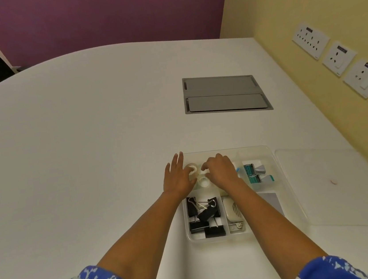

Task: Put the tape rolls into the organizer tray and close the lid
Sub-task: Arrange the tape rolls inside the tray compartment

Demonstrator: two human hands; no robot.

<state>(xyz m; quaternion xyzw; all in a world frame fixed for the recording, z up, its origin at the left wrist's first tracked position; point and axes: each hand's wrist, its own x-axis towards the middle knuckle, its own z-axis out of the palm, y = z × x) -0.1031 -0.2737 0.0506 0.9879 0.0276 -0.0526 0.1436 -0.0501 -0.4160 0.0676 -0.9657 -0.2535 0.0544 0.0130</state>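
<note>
A clear organizer tray (pixel 273 158) lies on the white table in front of me. Two clear tape rolls sit in its far-left compartment: one roll (pixel 192 168) further back, the other roll (pixel 203 181) nearer to me. My left hand (pixel 176 177) rests at the tray's left edge with its fingers spread and its thumb against the far roll. My right hand (pixel 221 169) hovers over the same compartment with fingers curled down beside the rolls, hiding whatever lies under it. The clear lid (pixel 323 189) lies flat on the table to the right of the tray.
Other compartments hold black binder clips (pixel 203 215), a cream stapler (pixel 231 211), teal correction tapes (pixel 253 173) and a grey pad (pixel 271 200). A grey cable hatch (pixel 223 94) is set into the table further back. A yellow wall with sockets (pixel 340 60) runs along the right.
</note>
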